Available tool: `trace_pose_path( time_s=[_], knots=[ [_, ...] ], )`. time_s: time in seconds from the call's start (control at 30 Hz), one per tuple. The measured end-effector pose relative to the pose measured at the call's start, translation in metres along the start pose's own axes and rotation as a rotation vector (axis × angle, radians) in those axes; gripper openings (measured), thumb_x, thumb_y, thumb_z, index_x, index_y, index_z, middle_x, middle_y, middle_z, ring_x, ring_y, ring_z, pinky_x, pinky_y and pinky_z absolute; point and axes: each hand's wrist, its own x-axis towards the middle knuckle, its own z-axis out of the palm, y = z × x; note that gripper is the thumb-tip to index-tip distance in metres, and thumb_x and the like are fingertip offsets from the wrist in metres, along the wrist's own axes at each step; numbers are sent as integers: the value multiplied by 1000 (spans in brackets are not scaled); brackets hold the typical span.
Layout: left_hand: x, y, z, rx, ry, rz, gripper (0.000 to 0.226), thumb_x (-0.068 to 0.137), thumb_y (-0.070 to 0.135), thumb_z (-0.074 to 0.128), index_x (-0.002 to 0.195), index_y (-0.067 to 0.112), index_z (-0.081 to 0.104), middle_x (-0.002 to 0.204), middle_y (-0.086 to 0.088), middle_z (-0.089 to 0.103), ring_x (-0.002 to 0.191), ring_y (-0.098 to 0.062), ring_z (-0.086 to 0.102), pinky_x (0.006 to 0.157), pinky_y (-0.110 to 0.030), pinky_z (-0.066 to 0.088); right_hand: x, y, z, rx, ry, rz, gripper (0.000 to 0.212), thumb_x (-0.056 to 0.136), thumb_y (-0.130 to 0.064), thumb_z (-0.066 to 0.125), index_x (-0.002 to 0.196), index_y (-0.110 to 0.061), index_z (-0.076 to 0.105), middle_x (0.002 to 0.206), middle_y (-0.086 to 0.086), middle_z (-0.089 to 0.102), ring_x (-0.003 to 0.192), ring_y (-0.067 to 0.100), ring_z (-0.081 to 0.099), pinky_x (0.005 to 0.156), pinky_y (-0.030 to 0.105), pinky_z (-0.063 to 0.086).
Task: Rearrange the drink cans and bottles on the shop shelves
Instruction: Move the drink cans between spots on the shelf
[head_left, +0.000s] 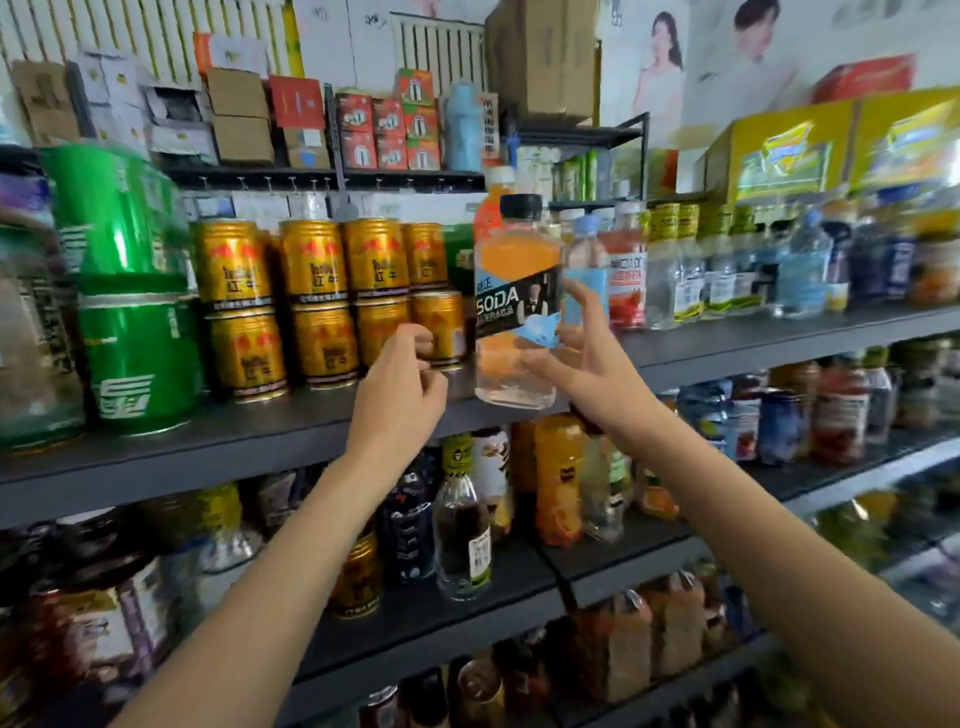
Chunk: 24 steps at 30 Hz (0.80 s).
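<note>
Two bare forearms coming up from lower frame. Right hand at centre frame, gripping soda bottle: fingers around the right side and back of the label, thumb across the lower front. Bottle upright, long axis vertical, black cap on top, base just above the front edge of the upper shelf, apparently not resting on it. Bottle lying up and left of the right palm. Left hand just left of the bottle, fingers loosely curled, holding nothing, apart from the bottle, in front of the lower gold cans.

Farther back: gold cans stacked two high, centre-left; green cans also stacked, far left. Directly behind the held bottle an orange-capped bottle, partly hidden. Row of mixed clear bottles running right along the same shelf.

Judgement: bottle mid-placement; open slot lies straight behind and slightly below, between gold cans and clear bottles. Right hand carries, left nearer the cans to steady them.
</note>
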Motion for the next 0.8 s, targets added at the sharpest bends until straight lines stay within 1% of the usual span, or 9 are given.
trace_pose_path(
  time_s=[0.03,0.1,0.17,0.27,0.37,0.43,0.53,0.7,0.8],
  knots=[
    [4,19,21,-26,-24,16,30,89,9,53,117,13,45,110,3,53,96,-14,55,83,-29,44,-5,4,-28,-3,33,0,67,87,-17,62,133,-36,17,113,22,57,104,29,61,90,35,50],
    [13,60,69,-68,-76,52,27,89,8,52,115,13,45,112,-3,54,98,-20,55,83,-33,45,-13,13,-88,0,96,11,67,88,-12,60,135,-32,16,105,8,59,91,8,67,80,23,54],
    [20,104,118,-67,-134,93,32,89,9,51,120,12,43,115,-3,51,102,-24,54,82,-33,43,-18,22,-151,-19,157,32,66,90,-7,57,137,-27,16,105,2,60,80,-2,66,74,16,52],
    [30,165,190,-14,-262,113,47,92,16,51,135,10,32,124,-3,47,110,-25,50,84,-34,41,-22,42,-243,-29,262,78,64,89,-7,59,135,-26,20,100,5,62,75,1,66,72,19,54],
    [38,217,255,7,-357,114,46,92,21,53,133,12,34,128,-7,50,115,-28,49,96,-45,40,-29,71,-321,-11,366,162,58,84,-10,66,128,-19,29,116,11,60,94,15,65,81,30,55],
    [46,245,291,-10,-392,102,44,92,22,52,131,13,35,127,-5,50,116,-26,49,98,-47,38,-37,89,-363,31,406,250,59,82,-14,70,127,-15,33,121,12,58,98,22,64,74,32,57],
    [66,278,338,-52,-413,104,41,92,20,52,130,13,36,125,-5,50,111,-24,51,96,-45,41,-44,117,-424,1,443,327,58,80,-14,72,122,-21,33,118,13,59,97,25,64,69,33,58],
    [105,313,408,-25,-369,151,41,92,20,52,129,12,37,125,-6,51,108,-23,53,86,-38,45,-25,156,-508,-52,498,329,85,69,-28,81,134,-28,25,133,11,51,116,28,55,99,52,44],
    [135,318,450,-33,-275,129,42,90,21,56,128,14,39,124,-8,50,104,-25,55,82,-42,49,2,176,-543,-145,492,270,83,75,-20,77,137,-28,23,132,10,50,114,25,55,100,47,44]
  ],
)
